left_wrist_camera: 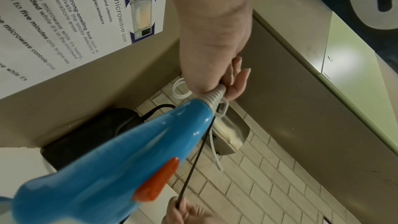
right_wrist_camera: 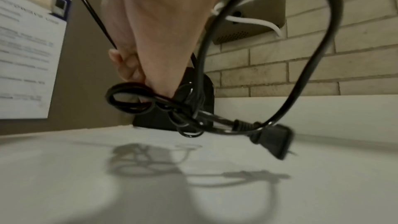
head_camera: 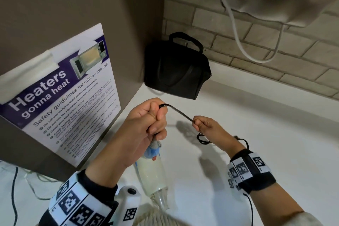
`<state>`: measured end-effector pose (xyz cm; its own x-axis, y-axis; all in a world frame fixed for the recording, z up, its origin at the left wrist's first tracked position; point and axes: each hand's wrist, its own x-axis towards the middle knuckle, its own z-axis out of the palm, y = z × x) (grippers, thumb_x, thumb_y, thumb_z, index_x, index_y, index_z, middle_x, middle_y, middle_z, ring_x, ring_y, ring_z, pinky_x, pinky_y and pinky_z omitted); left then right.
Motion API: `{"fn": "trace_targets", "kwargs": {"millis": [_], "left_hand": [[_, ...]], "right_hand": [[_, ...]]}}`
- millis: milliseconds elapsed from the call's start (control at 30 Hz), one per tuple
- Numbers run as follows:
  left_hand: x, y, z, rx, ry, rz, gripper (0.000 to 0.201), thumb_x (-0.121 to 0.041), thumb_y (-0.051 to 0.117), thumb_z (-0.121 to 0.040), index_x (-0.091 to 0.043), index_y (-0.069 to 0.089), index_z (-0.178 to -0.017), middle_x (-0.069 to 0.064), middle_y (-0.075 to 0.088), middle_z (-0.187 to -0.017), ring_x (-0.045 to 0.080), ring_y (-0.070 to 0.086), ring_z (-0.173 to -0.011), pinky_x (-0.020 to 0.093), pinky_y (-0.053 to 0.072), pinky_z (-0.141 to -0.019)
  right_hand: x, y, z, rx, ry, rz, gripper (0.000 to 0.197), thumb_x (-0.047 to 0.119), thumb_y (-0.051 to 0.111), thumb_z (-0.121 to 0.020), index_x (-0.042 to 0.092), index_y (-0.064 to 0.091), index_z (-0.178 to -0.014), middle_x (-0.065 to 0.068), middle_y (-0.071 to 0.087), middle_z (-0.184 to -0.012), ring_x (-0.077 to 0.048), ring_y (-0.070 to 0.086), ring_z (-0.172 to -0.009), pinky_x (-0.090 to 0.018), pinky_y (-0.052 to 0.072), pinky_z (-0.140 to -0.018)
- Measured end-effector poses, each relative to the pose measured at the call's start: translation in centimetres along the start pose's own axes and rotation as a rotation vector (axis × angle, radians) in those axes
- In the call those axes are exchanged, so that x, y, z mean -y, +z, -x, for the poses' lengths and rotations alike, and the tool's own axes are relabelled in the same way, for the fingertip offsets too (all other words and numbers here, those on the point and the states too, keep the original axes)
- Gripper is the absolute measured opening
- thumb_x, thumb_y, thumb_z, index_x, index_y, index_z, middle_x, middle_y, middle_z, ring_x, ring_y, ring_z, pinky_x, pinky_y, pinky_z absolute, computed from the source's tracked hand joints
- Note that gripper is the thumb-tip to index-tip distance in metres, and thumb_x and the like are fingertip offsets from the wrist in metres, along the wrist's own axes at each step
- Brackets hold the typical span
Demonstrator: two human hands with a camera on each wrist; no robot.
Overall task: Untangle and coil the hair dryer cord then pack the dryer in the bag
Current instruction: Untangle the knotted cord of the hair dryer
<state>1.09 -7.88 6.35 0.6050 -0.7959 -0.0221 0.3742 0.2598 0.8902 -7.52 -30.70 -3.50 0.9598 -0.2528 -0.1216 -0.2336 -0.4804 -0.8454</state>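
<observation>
Hands, two, both engaged on one black cord.

Head view: left hand (head_camera: 146, 124) at 8 o'clock of centre, fist closed round the grey strain-relief end of the hair dryer (head_camera: 152, 170), which hangs nozzle-down beneath it above the white counter (head_camera: 256, 134). Cord (head_camera: 176, 113) leaves the top of that fist and runs taut toward 4 o'clock to the right hand (head_camera: 209, 126), which pinches it between thumb and curled fingers. Small tangle of loops hangs just below the right hand. Black bag (head_camera: 176, 68), at 12 o'clock of the hands, stands in the corner against the brick wall; whether its zip is open cannot be told.

Left wrist view: dryer body blue with an orange switch (left_wrist_camera: 159, 181); fingers (left_wrist_camera: 237, 81) wrapped round the ribbed grey collar. Cord drops straight toward 6 o'clock to the other hand.

Right wrist view: knotted loops bunched under the palm; one large free loop arcs toward 2 o'clock and returns to the plug (right_wrist_camera: 273, 140), dangling at 4 o'clock, clear of the counter.

Step in hand, judged: untangling. Done well, the left hand anchors the dryer end while the right slides along the taut run toward the knot, then feeds the plug back through the loops rather than pulling tighter. Coiling and bagging not yet begun.
</observation>
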Motion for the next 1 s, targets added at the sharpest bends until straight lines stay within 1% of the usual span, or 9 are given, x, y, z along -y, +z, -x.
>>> {"fn": "trace_targets", "kwargs": {"millis": [167,233,267,333,400,433,567,700,1000], "left_hand": [[-0.1,-0.6,0.1,-0.048,0.034,-0.051,0.036,-0.013,0.035,-0.084,-0.023,0.051,-0.054,-0.011,0.034,-0.043,0.004,0.028,-0.041,0.017,0.036,-0.045],[0.1,-0.9,0.1,-0.107,0.102,-0.162,0.037,-0.012,0.034,-0.084,-0.027,0.051,-0.055,-0.011,0.036,-0.042,0.006,0.029,-0.041,0.018,0.043,-0.053],[0.3,-0.9,0.1,-0.145,0.151,-0.229,0.037,-0.014,0.034,-0.086,-0.029,0.051,-0.057,-0.011,0.039,-0.042,0.009,0.032,-0.041,0.022,0.047,-0.06],[0.6,-0.5,0.0,-0.216,0.233,-0.334,0.034,-0.023,0.034,-0.092,-0.031,0.051,-0.063,-0.005,0.051,-0.046,0.021,0.043,-0.047,0.042,0.054,-0.071],[0.9,0.0,-0.1,-0.279,0.267,-0.402,0.033,-0.031,0.03,-0.096,-0.032,0.048,-0.068,0.0,0.06,-0.052,0.038,0.054,-0.054,0.059,0.05,-0.068],[1.1,0.2,-0.2,-0.314,0.278,-0.418,0.033,-0.033,0.03,-0.098,-0.032,0.047,-0.069,0.002,0.06,-0.051,0.042,0.054,-0.051,0.06,0.049,-0.064],[1.6,0.1,-1.8,-0.467,0.342,-0.4,0.039,-0.035,0.026,-0.103,-0.019,0.04,-0.07,0.003,0.039,-0.042,0.018,0.039,-0.033,0.036,0.048,-0.047],[1.5,-0.5,-4.5,-0.554,0.296,-0.323,0.04,-0.043,0.027,-0.102,-0.019,0.038,-0.071,-0.004,0.034,-0.04,0.011,0.033,-0.03,0.023,0.037,-0.039],[1.1,-3.7,-7.9,-0.652,0.207,0.017,0.039,-0.044,0.032,-0.1,-0.02,0.04,-0.07,-0.005,0.026,-0.041,0.009,0.021,-0.03,0.018,0.026,-0.036]], "right_hand": [[-3.5,0.6,-0.1,-0.007,0.108,0.039,0.036,0.009,0.035,-0.101,0.016,0.043,-0.066,0.003,0.037,-0.061,-0.008,0.033,-0.056,-0.022,0.028,-0.058],[-3.7,0.8,-0.1,-0.02,0.126,0.032,0.038,0.01,0.035,-0.101,0.018,0.042,-0.064,0.004,0.037,-0.06,-0.011,0.032,-0.057,-0.023,0.028,-0.058],[-3.5,0.8,-0.1,-0.033,0.128,0.025,0.038,0.01,0.035,-0.101,0.018,0.042,-0.064,0.006,0.036,-0.058,-0.008,0.031,-0.054,-0.02,0.027,-0.055],[-2.9,0.6,-0.2,-0.072,0.134,-0.019,0.037,0.01,0.034,-0.101,0.016,0.043,-0.066,0.011,0.036,-0.055,-0.001,0.03,-0.047,-0.013,0.027,-0.051],[-2.5,0.3,-0.3,-0.114,0.135,-0.077,0.036,0.01,0.032,-0.102,0.014,0.044,-0.068,0.014,0.036,-0.051,0.0,0.031,-0.046,-0.013,0.029,-0.051],[-2.4,0.0,-0.3,-0.125,0.133,-0.096,0.036,0.012,0.032,-0.102,0.014,0.045,-0.069,0.014,0.036,-0.051,-0.002,0.03,-0.048,-0.015,0.028,-0.052],[-2.2,-0.8,-0.2,-0.111,0.154,-0.131,0.035,0.022,0.033,-0.103,0.016,0.047,-0.071,0.006,0.031,-0.056,-0.012,0.024,-0.053,-0.023,0.023,-0.053],[-2.0,-1.1,0.2,-0.077,0.166,-0.152,0.037,0.028,0.033,-0.103,0.017,0.048,-0.071,0.005,0.029,-0.057,-0.012,0.022,-0.053,-0.024,0.023,-0.052],[-1.5,-0.1,0.9,-0.037,0.171,-0.105,0.039,0.031,0.033,-0.102,0.017,0.049,-0.069,0.004,0.033,-0.055,-0.013,0.024,-0.052,-0.025,0.023,-0.052]]}}
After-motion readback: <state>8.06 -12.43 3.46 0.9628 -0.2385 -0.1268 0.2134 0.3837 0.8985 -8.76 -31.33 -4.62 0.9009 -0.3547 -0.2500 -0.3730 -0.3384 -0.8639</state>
